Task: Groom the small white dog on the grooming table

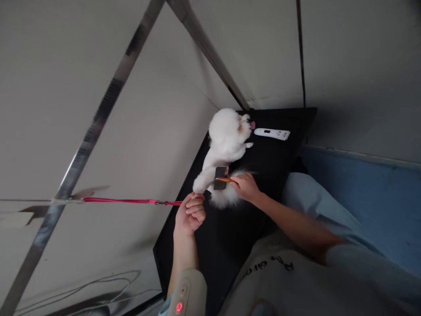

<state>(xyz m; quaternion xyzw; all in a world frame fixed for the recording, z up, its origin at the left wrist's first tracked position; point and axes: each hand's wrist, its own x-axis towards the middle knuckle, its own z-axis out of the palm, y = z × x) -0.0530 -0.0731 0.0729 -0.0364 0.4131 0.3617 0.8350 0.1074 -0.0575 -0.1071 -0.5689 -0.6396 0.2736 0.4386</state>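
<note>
A fluffy white dog (pixel 226 131) lies on a black grooming table (pixel 223 237), its head toward the top of the head view and a pink tongue showing. My left hand (pixel 190 213) is closed at the end of one leg, gripping the paw, which is mostly hidden by my fingers. In my right hand (pixel 245 186) is a slicker brush (pixel 221 177) with an orange-brown handle. Its flat rectangular head lies against the fur by the leg and the fluffy rear; the bristles are out of sight. Beside the dog's face rests a white hair clipper (pixel 272 134).
A red leash (pixel 131 201) stretches from a metal bar (pixel 88 140) toward my left hand; its far end is hidden. Cables (pixel 108 281) hang at lower left. A pale wall borders the table, and a blue surface (pixel 368 197) is at right. A device with a red light sits on my left forearm.
</note>
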